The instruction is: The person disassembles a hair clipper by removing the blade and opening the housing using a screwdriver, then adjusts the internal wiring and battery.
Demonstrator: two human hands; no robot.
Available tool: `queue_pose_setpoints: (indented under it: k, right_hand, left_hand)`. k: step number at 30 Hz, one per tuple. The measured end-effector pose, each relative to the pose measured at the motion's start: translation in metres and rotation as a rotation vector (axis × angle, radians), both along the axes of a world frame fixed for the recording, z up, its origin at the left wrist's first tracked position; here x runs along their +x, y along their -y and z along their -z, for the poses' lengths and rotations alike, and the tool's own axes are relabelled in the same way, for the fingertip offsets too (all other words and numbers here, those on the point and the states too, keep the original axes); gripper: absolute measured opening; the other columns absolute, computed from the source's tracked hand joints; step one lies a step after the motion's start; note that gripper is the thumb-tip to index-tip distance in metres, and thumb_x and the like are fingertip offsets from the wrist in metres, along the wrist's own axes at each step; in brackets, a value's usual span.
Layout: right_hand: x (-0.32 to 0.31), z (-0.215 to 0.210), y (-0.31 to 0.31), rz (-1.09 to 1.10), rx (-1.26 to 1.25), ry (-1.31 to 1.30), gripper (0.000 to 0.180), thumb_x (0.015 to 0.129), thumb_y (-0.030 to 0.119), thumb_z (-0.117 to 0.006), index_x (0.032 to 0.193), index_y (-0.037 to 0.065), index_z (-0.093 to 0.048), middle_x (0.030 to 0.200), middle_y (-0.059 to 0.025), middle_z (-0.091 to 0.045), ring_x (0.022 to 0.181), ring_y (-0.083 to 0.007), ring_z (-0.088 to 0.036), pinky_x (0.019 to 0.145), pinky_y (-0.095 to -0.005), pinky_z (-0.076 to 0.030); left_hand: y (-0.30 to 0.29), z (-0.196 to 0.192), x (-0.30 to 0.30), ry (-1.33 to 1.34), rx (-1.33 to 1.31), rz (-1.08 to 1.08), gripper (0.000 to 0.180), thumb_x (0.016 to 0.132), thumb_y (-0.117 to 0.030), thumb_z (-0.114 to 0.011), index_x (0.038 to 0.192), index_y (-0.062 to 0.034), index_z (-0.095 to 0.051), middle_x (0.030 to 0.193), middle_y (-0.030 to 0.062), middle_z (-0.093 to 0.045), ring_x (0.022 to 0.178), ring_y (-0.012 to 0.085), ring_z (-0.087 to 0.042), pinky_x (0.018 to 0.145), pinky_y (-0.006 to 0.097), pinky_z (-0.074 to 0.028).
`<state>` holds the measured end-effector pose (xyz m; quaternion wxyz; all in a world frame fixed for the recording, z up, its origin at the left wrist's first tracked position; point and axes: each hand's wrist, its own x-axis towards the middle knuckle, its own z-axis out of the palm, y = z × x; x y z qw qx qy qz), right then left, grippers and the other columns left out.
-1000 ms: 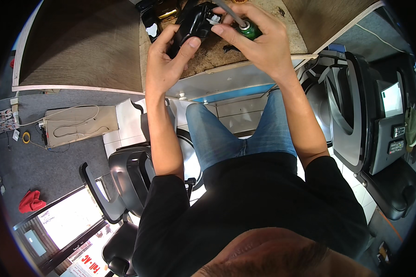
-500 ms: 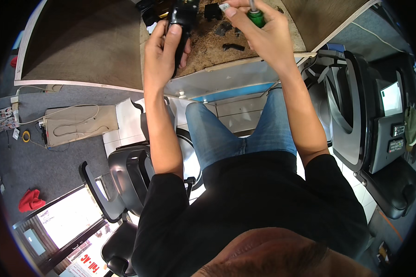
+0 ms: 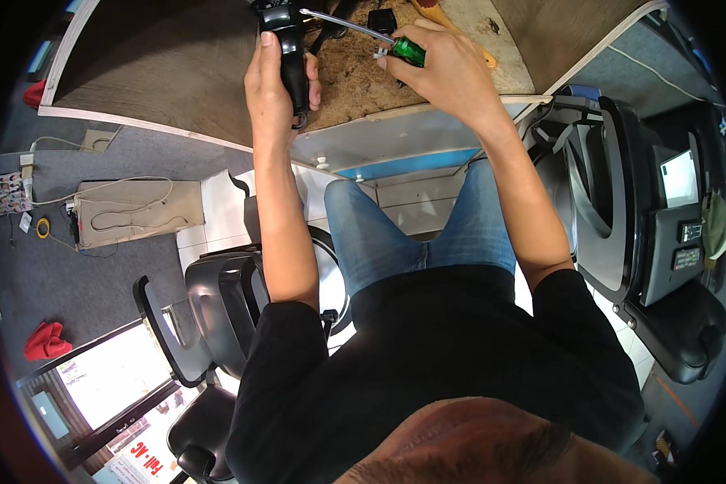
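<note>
A black hair clipper (image 3: 293,71) with a loop at its lower end is wrapped in the fingers of my left hand (image 3: 268,93). Its upper end runs to the top edge of the view. My right hand (image 3: 458,77) is closed round the green handle of a screwdriver (image 3: 409,52). The screwdriver's metal shaft points left, and its tip lies at the clipper's upper part; whether they touch I cannot tell. A small white piece (image 3: 381,54) shows by my right fingertips, seemingly pinched there.
Under my hands is a worn brown work surface (image 3: 351,93) between wooden side panels (image 3: 161,73). A small black block (image 3: 381,20) and a wooden-handled brush (image 3: 432,12) lie beyond my right hand. Black chairs (image 3: 222,302) stand left and right; a corded board (image 3: 141,211) lies at left.
The clipper has shifted left and turned in my left hand. My right hand has moved down and left, swinging the screwdriver so its shaft now points at the clipper.
</note>
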<state>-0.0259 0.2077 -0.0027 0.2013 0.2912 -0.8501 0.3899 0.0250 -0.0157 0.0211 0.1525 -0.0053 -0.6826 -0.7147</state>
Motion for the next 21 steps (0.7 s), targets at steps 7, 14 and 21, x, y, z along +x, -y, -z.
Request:
queue_pose_setpoints:
  k: [7, 14, 21]
  right_hand:
    - [0.0, -0.002, -0.003, -0.085, 0.056, 0.076, 0.027, 0.088, 0.034, -0.076, 0.097, 0.008, -0.075, 0.082, -0.014, -0.072, 0.081, -0.0382, -0.07, 0.072, -0.0493, -0.053]
    - [0.003, -0.01, -0.004, -0.106, -0.07, 0.223, 0.032, 0.094, 0.036, -0.074, 0.111, 0.009, -0.075, 0.073, -0.0103, -0.07, 0.073, -0.0297, -0.071, 0.067, -0.0424, -0.052]
    - [0.008, -0.014, -0.007, -0.058, -0.235, 0.316, 0.035, 0.097, 0.035, -0.072, 0.116, 0.006, -0.073, 0.073, -0.0072, -0.066, 0.07, -0.0156, -0.065, 0.066, -0.033, -0.049]
  left_hand:
    - [0.0, 0.001, -0.001, 0.014, 0.018, -0.048, 0.057, 0.111, -0.055, -0.042, 0.108, 0.0, -0.056, 0.072, 0.0077, -0.059, 0.047, 0.0125, -0.051, 0.041, 0.026, -0.041]
    - [0.0, -0.001, 0.0, 0.018, 0.023, -0.034, 0.053, 0.112, -0.053, -0.042, 0.107, -0.0017, -0.056, 0.072, 0.0078, -0.059, 0.048, 0.0127, -0.052, 0.042, 0.025, -0.041]
    - [0.004, 0.008, 0.001, -0.058, -0.1, 0.065, 0.041, 0.112, -0.044, -0.049, 0.116, -0.0048, -0.059, 0.074, 0.0091, -0.063, 0.049, 0.0115, -0.053, 0.044, 0.025, -0.042]
